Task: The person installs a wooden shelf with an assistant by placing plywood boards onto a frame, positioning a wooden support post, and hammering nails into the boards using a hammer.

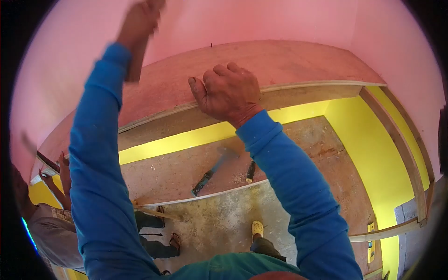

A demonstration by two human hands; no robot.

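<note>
My left hand is raised at the top left, blurred, its fingers closed round a flat brown piece that looks like wood. That piece hangs down past my wrist, in front of the pink wall. Near the front edge of the reddish plywood panel is my right hand, back uppermost, fingers curled under and thumb out to the left. Whatever lies beneath those fingers is hidden. On the lower board are a hammer with a blue and black handle and a tool with a black handle.
A wooden frame curves along the right side, by a yellow wall. A yellow spirit level lies lower right. Another person stands at the left, hands raised to the panel's end. A nail sticks up at the back.
</note>
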